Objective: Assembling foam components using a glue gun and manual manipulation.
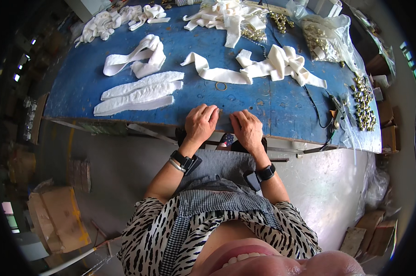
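Both hands rest on the near edge of the blue table, a small gap between them. My left hand (201, 123) is loosely closed, fingers curled down on the tabletop, and I see nothing in it. Curled much the same way, my right hand (247, 130) also shows nothing held. Beyond my left hand, to the left, lie white fluffy fabric strips (136, 94). A looped white strip (146, 56) sits behind them. Ahead of my right hand stretches a long white strip (221, 75), running into a tangled white pile (279, 64). A small tan ring (221, 86) lies between.
Along the far side are heaps of white strips (226, 18) and a clear bag of metal pieces (325, 39). At the right are loose brass-coloured fittings (364, 106) and a tool with a cord (338, 112). Cardboard (60, 216) stands on the floor at left.
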{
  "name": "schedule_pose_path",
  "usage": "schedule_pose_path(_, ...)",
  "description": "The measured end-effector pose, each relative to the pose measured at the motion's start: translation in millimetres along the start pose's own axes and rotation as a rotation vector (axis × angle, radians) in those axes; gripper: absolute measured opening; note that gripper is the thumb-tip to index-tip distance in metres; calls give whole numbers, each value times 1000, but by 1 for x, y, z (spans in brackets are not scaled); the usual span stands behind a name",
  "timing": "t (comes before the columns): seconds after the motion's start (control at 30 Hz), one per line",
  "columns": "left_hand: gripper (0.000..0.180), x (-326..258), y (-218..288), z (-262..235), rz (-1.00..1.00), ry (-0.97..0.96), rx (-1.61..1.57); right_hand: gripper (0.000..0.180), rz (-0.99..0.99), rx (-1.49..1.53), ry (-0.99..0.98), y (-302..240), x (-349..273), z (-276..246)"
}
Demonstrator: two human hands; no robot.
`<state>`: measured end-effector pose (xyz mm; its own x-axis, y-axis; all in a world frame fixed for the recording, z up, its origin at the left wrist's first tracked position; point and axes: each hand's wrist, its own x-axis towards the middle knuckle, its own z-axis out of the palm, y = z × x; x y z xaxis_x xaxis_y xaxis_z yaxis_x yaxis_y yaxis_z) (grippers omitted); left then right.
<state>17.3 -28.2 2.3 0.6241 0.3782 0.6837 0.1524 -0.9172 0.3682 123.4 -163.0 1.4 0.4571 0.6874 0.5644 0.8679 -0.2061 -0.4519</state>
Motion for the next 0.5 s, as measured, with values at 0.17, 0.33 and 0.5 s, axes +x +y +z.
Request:
schedule_pose_path(0.17,12,-2,-2,0,-60,-33,-50,15,2,4,5,-1,0,0)
schedule_pose_path(0.33,14,-2,-3,-1,-64,-23,-93,14,9,8,16,-3,3,-1)
schedule_pose_path(0.5,6,4,-1,-17,-347,-118,-364,13,9,2,8,-5,3,-3)
